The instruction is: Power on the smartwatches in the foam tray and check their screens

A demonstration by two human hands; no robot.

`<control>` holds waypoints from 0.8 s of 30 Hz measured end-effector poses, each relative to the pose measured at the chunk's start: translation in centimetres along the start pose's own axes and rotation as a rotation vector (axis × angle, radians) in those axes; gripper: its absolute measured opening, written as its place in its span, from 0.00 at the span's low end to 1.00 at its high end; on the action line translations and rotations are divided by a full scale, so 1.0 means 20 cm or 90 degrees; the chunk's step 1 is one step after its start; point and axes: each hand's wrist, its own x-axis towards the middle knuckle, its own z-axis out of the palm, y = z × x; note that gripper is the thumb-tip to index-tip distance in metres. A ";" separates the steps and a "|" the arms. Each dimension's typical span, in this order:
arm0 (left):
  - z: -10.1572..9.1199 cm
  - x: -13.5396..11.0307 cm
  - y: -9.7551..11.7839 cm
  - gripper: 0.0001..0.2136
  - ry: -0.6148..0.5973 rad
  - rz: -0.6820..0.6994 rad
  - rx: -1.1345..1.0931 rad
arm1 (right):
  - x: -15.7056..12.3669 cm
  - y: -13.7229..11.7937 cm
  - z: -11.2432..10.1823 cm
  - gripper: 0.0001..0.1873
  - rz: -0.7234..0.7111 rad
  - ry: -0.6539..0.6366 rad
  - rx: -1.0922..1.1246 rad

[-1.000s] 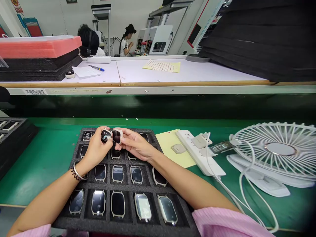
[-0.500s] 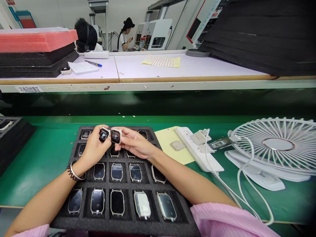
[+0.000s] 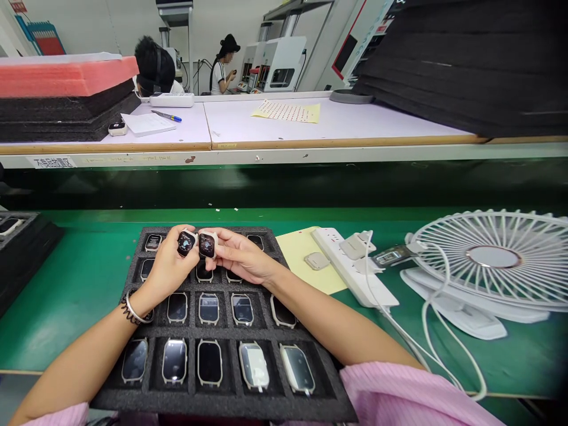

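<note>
My left hand (image 3: 172,260) is closed on a smartwatch body (image 3: 186,242) whose dark screen is lit with a dial. Close beside it, my right hand (image 3: 242,255) grips a second smartwatch body (image 3: 207,245) by its edges, its screen also lit. Both are held above the far part of a black foam tray (image 3: 190,331). Rows of strapless watch bodies lie in the tray's pockets, such as a dark-screened watch (image 3: 209,362) in the near row. Another watch there has a whitish, glaring face (image 3: 254,365). My hands and forearms cover some pockets.
Right of the tray are a yellow sheet (image 3: 290,245), a white power strip (image 3: 350,266) with cables, and a white fan (image 3: 494,260). Another foam tray (image 3: 26,248) stands at the left. A shelf (image 3: 248,127) runs across the back, with two people beyond it.
Both hands keep their hold on the two watches in nearly the same place. The whole view has shifted slightly.
</note>
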 end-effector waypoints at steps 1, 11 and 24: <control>0.00 0.00 0.00 0.17 -0.002 0.000 0.000 | 0.00 0.00 0.00 0.27 0.001 -0.002 -0.002; 0.00 0.00 0.00 0.17 -0.001 -0.004 -0.005 | 0.00 0.00 0.00 0.27 0.000 -0.009 -0.012; 0.00 0.00 0.01 0.18 -0.005 -0.015 0.010 | 0.00 0.00 -0.01 0.26 -0.005 -0.013 -0.022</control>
